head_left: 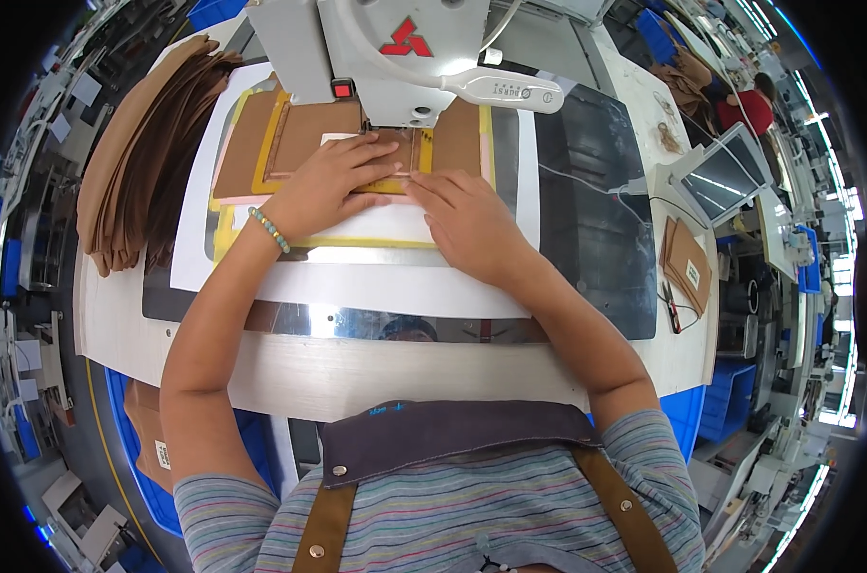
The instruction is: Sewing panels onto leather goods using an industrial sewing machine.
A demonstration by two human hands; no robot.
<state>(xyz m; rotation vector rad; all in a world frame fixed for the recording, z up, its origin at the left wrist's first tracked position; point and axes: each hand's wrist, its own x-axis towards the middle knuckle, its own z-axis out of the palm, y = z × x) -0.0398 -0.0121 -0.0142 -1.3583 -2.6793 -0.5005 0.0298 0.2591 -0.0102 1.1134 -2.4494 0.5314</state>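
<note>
A brown fabric piece (240,153) lies in a yellow template frame (426,153) on white sheets under the head of a white sewing machine (405,57). My left hand (328,189), a bead bracelet at its wrist, rests flat with fingers spread on the work just before the needle area, partly covering it. My right hand (467,224) lies with fingers outstretched on the frame's lower right part, close beside the left fingertips. Whatever is directly under both hands is hidden.
Folded brown fabric (132,162) is piled at left. At right are a tilted screen (725,172), brown pieces (682,258) and snips (674,310). Blue bins (725,401) stand below the white table (405,368). A person in red (744,110) is at the far right.
</note>
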